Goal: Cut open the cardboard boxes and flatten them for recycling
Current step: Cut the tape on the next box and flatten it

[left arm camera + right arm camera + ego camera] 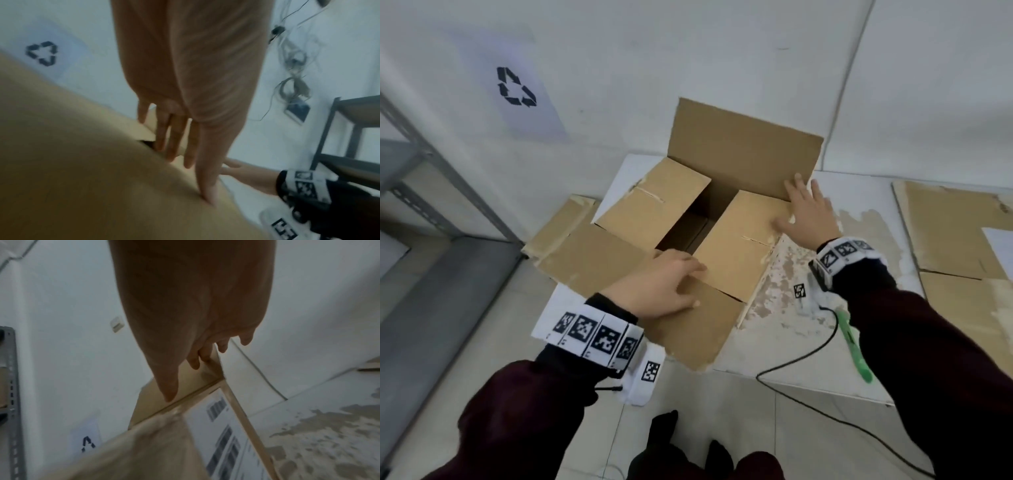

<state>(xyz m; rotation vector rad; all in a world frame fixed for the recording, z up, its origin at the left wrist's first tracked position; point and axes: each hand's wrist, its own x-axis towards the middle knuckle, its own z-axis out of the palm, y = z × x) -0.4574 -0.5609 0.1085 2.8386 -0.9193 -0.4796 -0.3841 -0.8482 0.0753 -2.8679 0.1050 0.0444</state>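
Observation:
An open brown cardboard box (743,154) stands on a white table (767,356) with its top flaps spread. My left hand (667,287) lies flat with straight fingers on the near flap (72,162). My right hand (808,212) spreads over the right inner flap at the far right corner, fingertips against the upright back flap (185,386). Neither hand holds anything. A white shipping label (222,434) is on the box's right side. A green utility knife (854,346) lies on the table under my right forearm.
Flattened cardboard (959,240) lies on the table at the right, and another piece (558,226) lies left of the box. A black cable (808,356) crosses the table's front edge. A grey metal shelf (431,192) stands at left. A recycling sign (517,87) hangs on the wall.

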